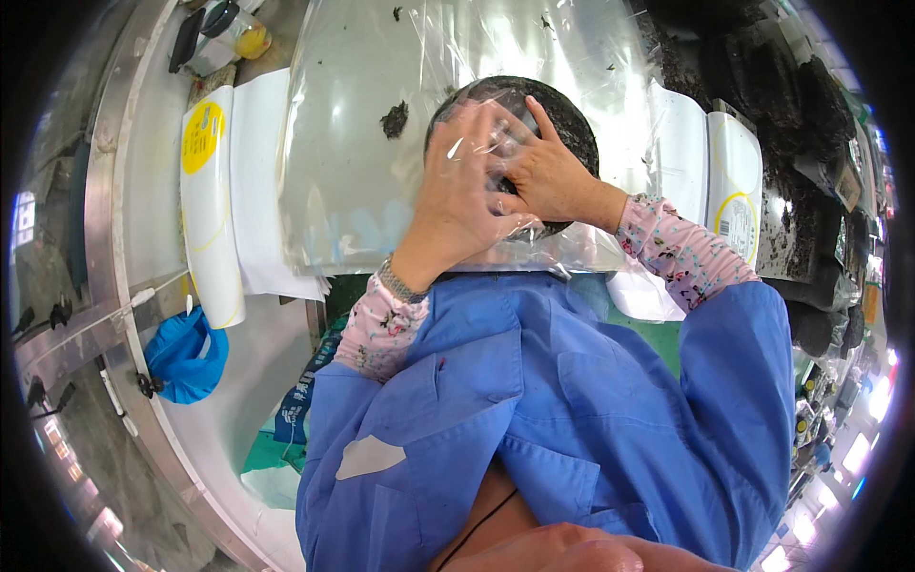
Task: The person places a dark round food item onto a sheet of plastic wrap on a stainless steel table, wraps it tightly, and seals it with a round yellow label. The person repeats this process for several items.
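In front of me a round, dark cake that looks like dried seaweed [582, 136] lies on the worktop, partly covered by clear plastic film [343, 207]. My left hand [457, 186], wearing a metal-banded watch [400, 280], reaches over its left side; the fingers are blurred by motion or film. My right hand [550, 171] lies over the right side of the cake, one finger extended away from me and the thumb towards my left hand. Shiny folds of film pass around the fingers of both hands. Whether either hand pinches the film is hidden.
Dark scraps [394, 119] lie left of the cake. Rolled white printed sheets [211, 214] flank the work area, with another roll [734, 179] at right. Dark stacked cakes [826, 107] stand far right. A clear jar [239, 32] stands top left; a blue bag [187, 357] hangs below.
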`<state>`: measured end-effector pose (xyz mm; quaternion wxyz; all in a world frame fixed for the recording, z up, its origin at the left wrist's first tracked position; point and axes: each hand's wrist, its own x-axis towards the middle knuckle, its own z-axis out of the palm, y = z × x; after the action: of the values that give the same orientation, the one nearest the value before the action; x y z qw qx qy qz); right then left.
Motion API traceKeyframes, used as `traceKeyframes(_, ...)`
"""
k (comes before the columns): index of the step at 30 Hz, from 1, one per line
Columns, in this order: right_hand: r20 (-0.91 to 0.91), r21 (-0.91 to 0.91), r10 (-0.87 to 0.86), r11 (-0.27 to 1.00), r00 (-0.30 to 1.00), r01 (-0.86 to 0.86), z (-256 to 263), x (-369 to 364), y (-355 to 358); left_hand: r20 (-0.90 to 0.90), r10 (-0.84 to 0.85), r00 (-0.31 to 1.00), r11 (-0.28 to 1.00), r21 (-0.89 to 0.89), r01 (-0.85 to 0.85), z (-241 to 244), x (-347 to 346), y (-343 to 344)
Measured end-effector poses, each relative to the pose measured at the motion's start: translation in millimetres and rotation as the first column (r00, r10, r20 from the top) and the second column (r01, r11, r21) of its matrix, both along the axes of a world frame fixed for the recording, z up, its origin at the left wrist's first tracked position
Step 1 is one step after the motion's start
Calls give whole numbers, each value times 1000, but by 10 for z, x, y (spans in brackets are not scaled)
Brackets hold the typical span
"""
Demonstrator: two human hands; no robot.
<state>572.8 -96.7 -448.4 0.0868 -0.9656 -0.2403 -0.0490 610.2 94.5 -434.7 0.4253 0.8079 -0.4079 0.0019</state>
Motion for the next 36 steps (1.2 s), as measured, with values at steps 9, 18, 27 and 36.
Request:
traceKeyframes(9,-597,632,17,627,802,456,1209,-296,-413,28,132,991,980,145,-135,52,21,-174)
traceKeyframes(18,179,141,-387,920,905,365,617,-1128,-245,-12,38,999,904,426,-29,222,64,-293)
traceKeyframes(27,5,125,-211,970,978,209,222,-50,-127,178,75,981,988,121,-97,15,-90,-305)
traceKeyframes(36,-384,914,-519,-100,764,392,-47,-109,-680,199,80,977,962,241,-128,44,-112,-333)
